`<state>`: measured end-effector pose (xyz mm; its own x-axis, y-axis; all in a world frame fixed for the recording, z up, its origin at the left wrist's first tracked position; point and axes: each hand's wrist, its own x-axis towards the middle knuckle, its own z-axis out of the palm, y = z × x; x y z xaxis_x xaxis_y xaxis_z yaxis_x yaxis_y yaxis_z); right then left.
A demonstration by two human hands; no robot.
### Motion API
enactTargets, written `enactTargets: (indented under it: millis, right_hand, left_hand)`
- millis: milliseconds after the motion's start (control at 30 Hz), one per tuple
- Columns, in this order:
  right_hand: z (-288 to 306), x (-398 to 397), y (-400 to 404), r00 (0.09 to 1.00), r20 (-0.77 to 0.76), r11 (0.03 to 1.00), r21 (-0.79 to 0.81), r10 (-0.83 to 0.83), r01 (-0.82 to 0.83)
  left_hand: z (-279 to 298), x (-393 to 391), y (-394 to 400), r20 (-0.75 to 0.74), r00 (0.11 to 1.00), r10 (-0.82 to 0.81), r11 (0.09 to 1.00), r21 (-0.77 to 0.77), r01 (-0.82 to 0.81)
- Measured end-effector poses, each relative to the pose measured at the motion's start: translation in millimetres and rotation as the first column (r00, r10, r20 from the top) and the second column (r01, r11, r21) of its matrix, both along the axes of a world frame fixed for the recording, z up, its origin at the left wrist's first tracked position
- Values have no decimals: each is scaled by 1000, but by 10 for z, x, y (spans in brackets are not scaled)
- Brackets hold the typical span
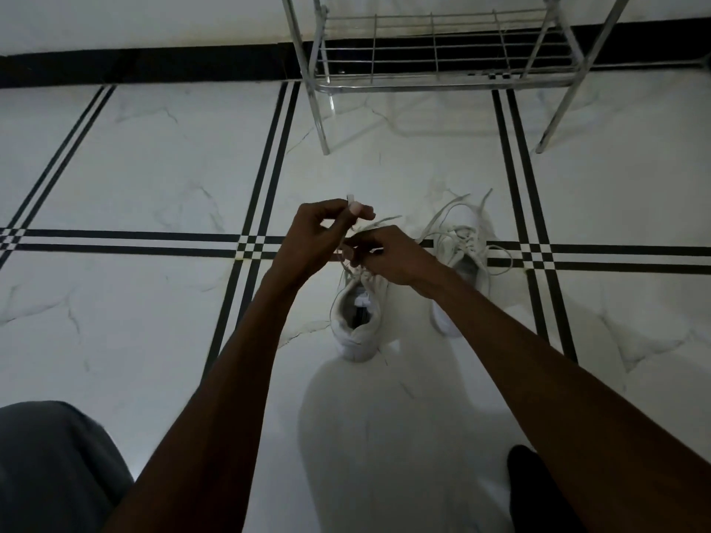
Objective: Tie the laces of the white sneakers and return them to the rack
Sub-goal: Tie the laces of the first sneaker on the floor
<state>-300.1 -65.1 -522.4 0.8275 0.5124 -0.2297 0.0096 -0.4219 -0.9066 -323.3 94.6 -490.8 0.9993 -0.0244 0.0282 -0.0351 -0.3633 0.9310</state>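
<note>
While no branding reads legibly, both hands (307,244) (384,259) apparently pinch the sneaker's (358,321) laces (381,221).

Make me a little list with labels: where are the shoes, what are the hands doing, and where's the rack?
near sneaker: on the floor, laces being tied
far sneaker: on the floor to its right, laces loose
left hand: pinching a lace end, raised
right hand: gripping laces over the near sneaker
shoe rack: metal, beyond the sneakers; visible shelf holds no shoes
floor: white tiles, black stripes

Two white sneakers (359,321) stand on the floor before the rack (434,51), laces (454,225) seemingly untied.
</note>
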Motion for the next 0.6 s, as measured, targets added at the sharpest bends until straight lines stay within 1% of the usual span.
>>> enactTargets:
  millis: [67, 133, 200, 267, 333, 400, 500, 567, 600]
  right_hand:
    - [17, -16, 62, 1000, -7, 1000, 0, 8, -8]
    - [30, -31, 100, 1000, -5, 1000, 13, 14, -14]
    - [4, -39, 105, 1000, 23, 1000, 21, 13, -13]
    - [-12, -19, 60, 999, 45, 1000, 16, 8, -9]
    - [9, 21, -18, 998, 67, 999, -30, 20, -18]
    - [47, 82, -112, 993, 99, 992, -112, 64, -53]
    - [87, 145, -262, 982, 129, 962, -252, 137, -101]
    - [63, 151, -314, 981, 178, 961, -275, 83, -31]
    - [42, 142, -313, 972, 235, 962, -271, 31, 35]
  left_hand:
    - [53, 16, 42, 13, 1000, -21, 999, 30, 20]
    - [58, 35, 62, 0, 999, -52, 999, 16, 52]
    - [-8, 28, 78, -64, 997, -49, 998, -47, 46]
    - [-123, -1, 83, -179, 984, -19, 997, -83, 5]
    - [-254, -59, 70, -267, 964, -23, 998, -55, 8]
    - [-367, -117, 52, -317, 946, -63, 996, -74, 42]
    - [-477, -138, 54, -333, 942, -43, 993, -114, 5]
    - [-508, -134, 48, -322, 946, 30, 989, -128, -75]
    - [-517, -143, 33, -315, 947, 61, 983, -144, -112]
